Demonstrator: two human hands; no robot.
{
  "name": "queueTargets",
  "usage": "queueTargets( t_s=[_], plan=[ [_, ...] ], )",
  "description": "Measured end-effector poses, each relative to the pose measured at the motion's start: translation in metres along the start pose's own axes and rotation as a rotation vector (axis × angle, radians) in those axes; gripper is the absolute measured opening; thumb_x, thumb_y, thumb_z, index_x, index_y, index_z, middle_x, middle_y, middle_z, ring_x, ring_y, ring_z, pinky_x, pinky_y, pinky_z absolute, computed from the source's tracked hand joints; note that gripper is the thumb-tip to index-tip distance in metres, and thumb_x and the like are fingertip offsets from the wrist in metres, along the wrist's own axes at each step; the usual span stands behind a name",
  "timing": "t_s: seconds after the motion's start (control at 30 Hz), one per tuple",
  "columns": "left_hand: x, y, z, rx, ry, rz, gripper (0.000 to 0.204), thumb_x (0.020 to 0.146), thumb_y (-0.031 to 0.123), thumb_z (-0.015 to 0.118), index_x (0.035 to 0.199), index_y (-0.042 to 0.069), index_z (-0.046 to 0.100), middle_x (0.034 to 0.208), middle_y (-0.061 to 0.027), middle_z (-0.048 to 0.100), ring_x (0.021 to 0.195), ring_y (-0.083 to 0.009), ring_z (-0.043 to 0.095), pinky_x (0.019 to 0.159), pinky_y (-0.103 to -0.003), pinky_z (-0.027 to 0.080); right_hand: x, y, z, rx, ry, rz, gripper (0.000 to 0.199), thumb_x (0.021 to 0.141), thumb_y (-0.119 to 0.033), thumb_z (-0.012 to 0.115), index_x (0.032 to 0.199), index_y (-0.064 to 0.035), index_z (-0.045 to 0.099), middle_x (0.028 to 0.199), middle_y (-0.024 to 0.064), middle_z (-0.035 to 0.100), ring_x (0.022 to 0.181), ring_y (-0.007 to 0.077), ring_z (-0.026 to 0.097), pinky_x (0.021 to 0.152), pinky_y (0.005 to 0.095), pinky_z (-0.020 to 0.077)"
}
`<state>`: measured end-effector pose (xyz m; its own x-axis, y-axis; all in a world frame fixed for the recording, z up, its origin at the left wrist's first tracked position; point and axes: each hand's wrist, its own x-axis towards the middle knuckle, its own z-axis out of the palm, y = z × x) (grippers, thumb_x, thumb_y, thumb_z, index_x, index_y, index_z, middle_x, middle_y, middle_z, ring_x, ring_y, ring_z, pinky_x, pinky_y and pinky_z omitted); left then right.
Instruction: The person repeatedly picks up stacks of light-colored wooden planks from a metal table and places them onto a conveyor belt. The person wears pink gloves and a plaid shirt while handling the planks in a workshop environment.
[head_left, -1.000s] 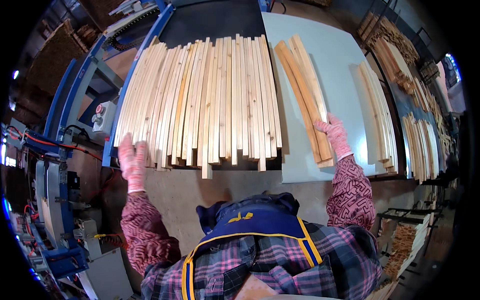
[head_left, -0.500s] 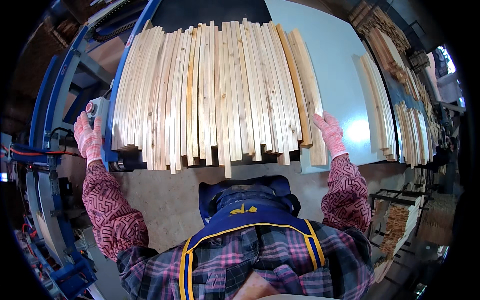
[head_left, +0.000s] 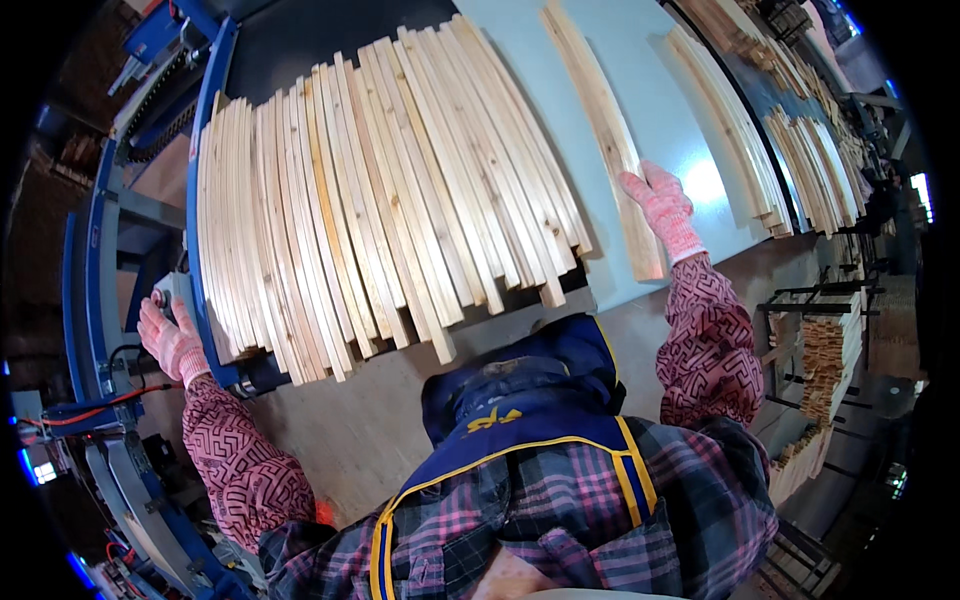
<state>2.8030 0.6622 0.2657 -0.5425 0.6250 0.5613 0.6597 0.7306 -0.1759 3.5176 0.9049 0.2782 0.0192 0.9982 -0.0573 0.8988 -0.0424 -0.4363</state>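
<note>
My left hand (head_left: 172, 337), in a pale pink glove, is open with its fingers spread. It lies against a grey control box with a red push button (head_left: 160, 297), at the left edge of the machine bed. My right hand (head_left: 662, 207), gloved the same way, grips the right edge of a wooden board (head_left: 612, 130) near its close end. The board lies lengthwise on the pale blue table (head_left: 690, 125), apart from the rest of the wood. Between my hands a wide row of light wooden strips (head_left: 350, 200) lies side by side, their near ends uneven.
A blue machine frame (head_left: 207, 130) runs along the left side, with an orange cable near it. More wooden strips (head_left: 735, 140) lie at the table's right side, with further bundles (head_left: 812, 165) beyond. A rack of stacked wood (head_left: 825, 350) stands at the lower right.
The board under my right hand has moved right, opening a gap from the row of strips. My left hand stays by the button. The whole view has turned and shifted.
</note>
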Motion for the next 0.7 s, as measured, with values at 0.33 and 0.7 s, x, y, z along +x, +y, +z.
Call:
queueTargets(
  t_s=[0.33,0.7],
  plan=[
    [-0.064,0.158,-0.102,-0.173,-0.015,0.071,0.073,0.091,0.046,0.059,0.148,0.009,0.033,0.15,-0.017,0.035,0.138,-0.0371,0.03,0.116,-0.046,0.021,0.07,0.118,-0.084,-0.453,0.054,-0.056,0.059,0.087,-0.044,0.06,0.133,-0.008,0.055,0.142,0.0109,0.048,0.134,0.0302,0.04,0.11,0.0409,0.0338],
    [-0.196,0.545,-0.229,-1.258,-0.382,0.416,0.069,0.086,0.025,0.071,0.145,0.006,0.04,0.148,-0.0128,0.042,0.137,-0.0323,0.038,0.114,-0.039,0.029,0.214,0.261,-0.174,-0.16,0.36,-0.095,0.069,0.089,-0.054,0.054,0.143,-0.0124,0.043,0.135,0.0182,0.052,0.125,0.0388,0.047,0.108,0.0449,0.0346]
  ],
)
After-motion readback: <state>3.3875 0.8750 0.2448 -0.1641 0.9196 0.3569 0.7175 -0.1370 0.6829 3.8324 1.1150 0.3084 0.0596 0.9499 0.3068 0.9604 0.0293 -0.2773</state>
